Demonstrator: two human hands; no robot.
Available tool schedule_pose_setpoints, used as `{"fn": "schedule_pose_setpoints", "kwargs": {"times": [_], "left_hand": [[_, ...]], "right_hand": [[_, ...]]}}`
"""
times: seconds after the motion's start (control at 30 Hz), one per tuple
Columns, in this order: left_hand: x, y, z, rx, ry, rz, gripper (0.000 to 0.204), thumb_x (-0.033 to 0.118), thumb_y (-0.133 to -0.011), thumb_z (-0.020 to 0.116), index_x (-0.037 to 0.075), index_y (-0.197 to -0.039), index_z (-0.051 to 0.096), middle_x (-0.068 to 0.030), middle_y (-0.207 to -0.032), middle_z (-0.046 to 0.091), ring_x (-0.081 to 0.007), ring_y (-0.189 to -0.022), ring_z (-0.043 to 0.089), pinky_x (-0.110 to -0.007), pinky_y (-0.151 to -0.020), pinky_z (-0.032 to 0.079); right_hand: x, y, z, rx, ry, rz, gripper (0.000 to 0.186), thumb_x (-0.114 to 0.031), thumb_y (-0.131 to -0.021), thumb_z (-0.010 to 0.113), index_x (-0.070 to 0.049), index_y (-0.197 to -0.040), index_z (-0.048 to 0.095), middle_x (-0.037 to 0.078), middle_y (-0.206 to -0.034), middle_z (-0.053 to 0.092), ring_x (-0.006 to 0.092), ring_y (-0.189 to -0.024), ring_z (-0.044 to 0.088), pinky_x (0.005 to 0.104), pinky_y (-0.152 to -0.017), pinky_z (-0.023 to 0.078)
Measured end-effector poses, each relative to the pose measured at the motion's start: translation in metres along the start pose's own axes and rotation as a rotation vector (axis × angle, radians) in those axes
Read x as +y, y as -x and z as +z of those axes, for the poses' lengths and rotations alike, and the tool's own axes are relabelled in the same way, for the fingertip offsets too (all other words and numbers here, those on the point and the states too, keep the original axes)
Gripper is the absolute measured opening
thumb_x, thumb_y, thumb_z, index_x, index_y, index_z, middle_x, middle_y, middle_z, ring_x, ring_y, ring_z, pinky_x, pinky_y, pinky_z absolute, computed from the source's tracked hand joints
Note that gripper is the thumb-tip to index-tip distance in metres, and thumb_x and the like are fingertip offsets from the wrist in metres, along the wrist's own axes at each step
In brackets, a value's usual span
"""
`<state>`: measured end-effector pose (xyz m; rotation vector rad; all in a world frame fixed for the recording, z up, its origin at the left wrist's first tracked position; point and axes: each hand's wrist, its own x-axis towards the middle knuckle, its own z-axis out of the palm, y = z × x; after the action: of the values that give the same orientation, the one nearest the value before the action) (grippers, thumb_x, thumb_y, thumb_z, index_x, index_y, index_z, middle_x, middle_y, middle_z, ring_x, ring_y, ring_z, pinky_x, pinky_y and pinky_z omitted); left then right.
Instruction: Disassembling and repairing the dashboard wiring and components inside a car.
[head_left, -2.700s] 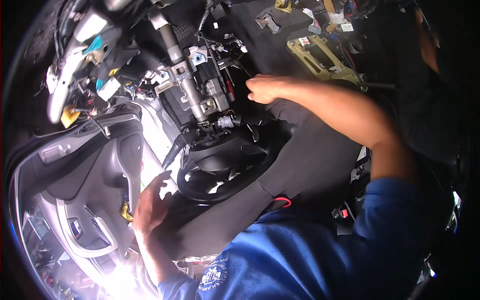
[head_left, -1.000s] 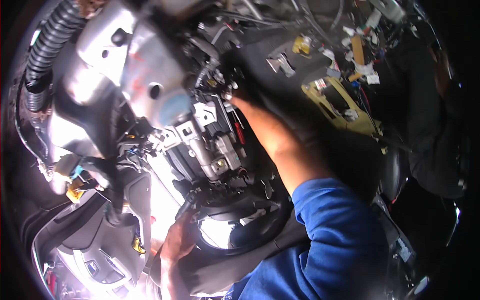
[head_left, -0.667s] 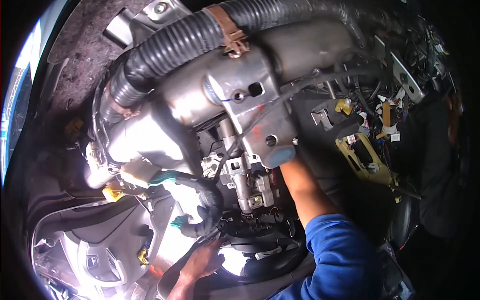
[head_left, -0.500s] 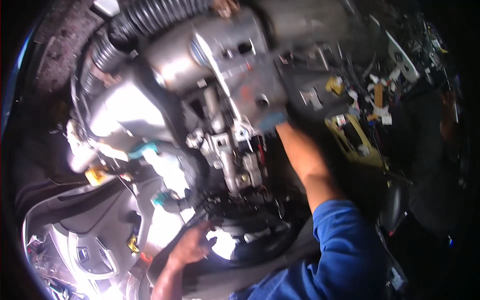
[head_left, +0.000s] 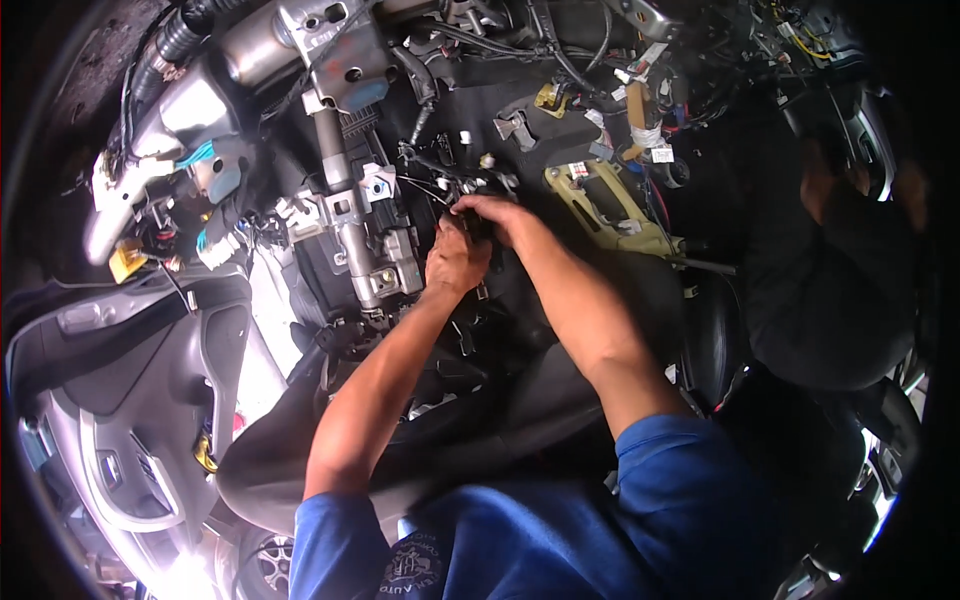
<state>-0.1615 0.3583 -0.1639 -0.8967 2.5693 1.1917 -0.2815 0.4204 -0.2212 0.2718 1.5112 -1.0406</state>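
in the head view, your left hand [head_left: 458, 258] and right hand [head_left: 494, 216] met with curled fingers just right of the steering column [head_left: 352, 240], but whatever lay between them was hidden, so whether either was gripping anything could not be made out. the bunch of wires [head_left: 468, 184] lay just ahead of your fingers, its length slanting from upper left down to the right, and your right hand was the nearer, though touching or apart was unclear.
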Motion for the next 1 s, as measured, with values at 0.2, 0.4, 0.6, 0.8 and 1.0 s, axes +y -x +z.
{"fn": "schedule_pose_setpoints", "kwargs": {"times": [0.2,0.4,0.6,0.8,1.0], "left_hand": [[-0.093,-0.02,0.045,0.01,-0.165,0.323,0.022,0.015,-0.086,0.051,0.001,-0.073,0.061,-0.0204,-0.077,0.064,-0.0363,-0.072,0.065,-0.046,-0.061,0.053],[0.044,0.067,0.021,-0.373,0.8,-0.353,0.014,0.019,-0.094,0.054,0.005,-0.094,0.054,0.0002,-0.061,0.046,-0.0121,-0.043,0.041,-0.029,-0.037,0.03],[0.014,0.1,-0.069,-0.259,0.919,-0.393,0.024,0.012,-0.085,0.054,0.007,-0.109,0.051,-0.0048,-0.079,0.057,-0.0156,-0.064,0.059,-0.026,-0.055,0.047],[0.009,0.119,-0.126,-0.363,0.955,-0.339,0.016,0.018,-0.087,0.056,0.009,-0.1,0.056,-0.001,-0.074,0.055,-0.0096,-0.054,0.047,-0.024,-0.047,0.035],[0.015,0.141,-0.159,-0.234,1.218,-0.33,0.045,0.049,-0.089,0.055,0.009,-0.108,0.055,0.0005,-0.074,0.052,-0.0082,-0.047,0.039,-0.024,-0.041,0.027]], "right_hand": [[0.003,-0.037,0.026,-0.149,-0.212,-0.149,0.008,-0.016,-0.085,0.065,-0.008,-0.088,0.065,0.005,-0.084,0.068,0.0115,-0.061,0.056,0.027,-0.057,0.042],[0.02,-0.066,-0.067,0.105,-0.402,-0.196,0.011,-0.017,-0.088,0.064,-0.007,-0.082,0.062,0.007,-0.069,0.063,0.0153,-0.06,0.06,0.0311,-0.049,0.043],[-0.015,0.027,-0.024,0.441,0.635,-0.294,0.035,-0.03,-0.089,0.065,0.0,-0.072,0.064,0.01,-0.062,0.063,0.0183,-0.048,0.059,0.0352,-0.046,0.048],[-0.012,0.13,-0.035,0.162,0.408,-0.44,0.034,-0.032,-0.094,0.06,0.001,-0.085,0.061,0.002,-0.06,0.051,0.0122,-0.043,0.05,0.0274,-0.039,0.042],[0.025,0.222,0.032,-0.409,-0.034,-0.77,0.044,-0.043,-0.1,0.045,-0.001,-0.102,0.057,0.005,-0.073,0.056,0.014,-0.053,0.054,0.0264,-0.048,0.047]]}}
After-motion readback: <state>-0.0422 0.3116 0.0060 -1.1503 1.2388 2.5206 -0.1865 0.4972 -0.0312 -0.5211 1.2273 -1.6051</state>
